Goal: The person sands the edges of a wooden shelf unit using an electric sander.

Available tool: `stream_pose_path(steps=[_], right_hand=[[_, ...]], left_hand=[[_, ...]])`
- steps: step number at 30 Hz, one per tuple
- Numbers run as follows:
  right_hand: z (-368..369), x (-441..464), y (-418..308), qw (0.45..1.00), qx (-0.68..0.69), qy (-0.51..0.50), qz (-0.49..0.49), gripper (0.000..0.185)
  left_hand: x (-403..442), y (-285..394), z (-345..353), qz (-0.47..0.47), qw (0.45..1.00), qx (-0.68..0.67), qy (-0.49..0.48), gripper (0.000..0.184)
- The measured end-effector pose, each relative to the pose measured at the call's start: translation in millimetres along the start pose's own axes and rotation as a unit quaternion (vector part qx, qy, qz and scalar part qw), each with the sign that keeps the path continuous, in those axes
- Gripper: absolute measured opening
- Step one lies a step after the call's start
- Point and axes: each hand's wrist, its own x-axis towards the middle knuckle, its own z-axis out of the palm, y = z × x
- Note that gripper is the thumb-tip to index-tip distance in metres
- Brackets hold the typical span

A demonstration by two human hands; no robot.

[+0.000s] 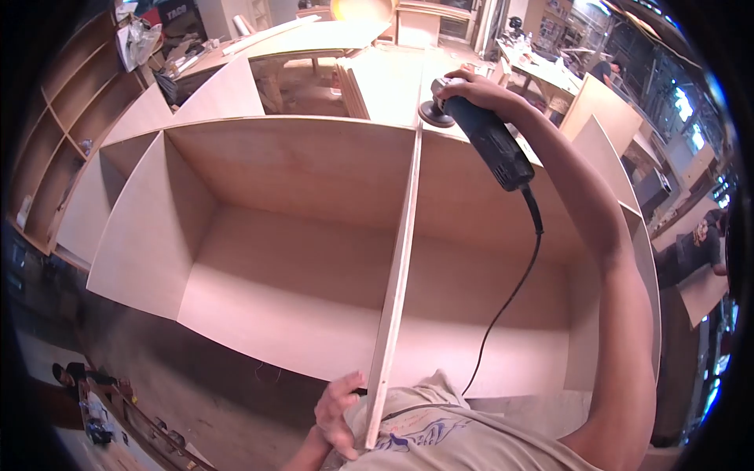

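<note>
My right hand (pixel 481 93) is wrapped round the head end of a dark blue angle grinder (pixel 488 141). Its round disc (pixel 436 115) is at the top edge of a large plywood cabinet (pixel 290 157), by the end of the middle divider (pixel 402 251). From the grinder's rear a black cord (pixel 510 294) hangs down across the right compartment. My left hand (pixel 338 412) is beside the near end of the divider, fingers apart and holding nothing. Whether it touches the board is unclear.
Behind the cabinet stands a workbench (pixel 290 39) with boards on it. An open shelf unit (pixel 71 118) is at the left. Co-workers appear at the far right (pixel 695 247), upper right (pixel 605 71) and lower left (pixel 75 377). Plywood panels (pixel 609 114) lean at the right.
</note>
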Motion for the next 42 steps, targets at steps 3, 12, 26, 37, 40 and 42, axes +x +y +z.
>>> stream_pose_path(steps=[3,12,26,37,40,42], right_hand=[[11,0,-7,1.0,0.004,-0.007,0.027,0.074],[36,-21,-3,0.999,-0.004,0.009,0.043,0.066],[26,-38,8,0.991,-0.051,0.068,0.101,0.074],[14,-37,43,0.985,-0.073,0.106,0.113,0.075],[3,-40,61,0.985,-0.073,0.117,0.106,0.075],[-5,-51,69,0.984,-0.058,0.124,0.114,0.074]], left_hand=[[68,4,-2,0.053,0.991,-0.02,-0.125,0.097],[88,-23,35,0.1,0.957,-0.136,-0.235,0.056],[94,-37,16,0.101,0.958,-0.15,-0.223,0.058],[104,-44,-11,0.064,0.964,-0.143,-0.216,0.062],[103,-42,-14,0.057,0.966,-0.142,-0.21,0.064],[101,-41,-12,0.055,0.967,-0.14,-0.204,0.065]])
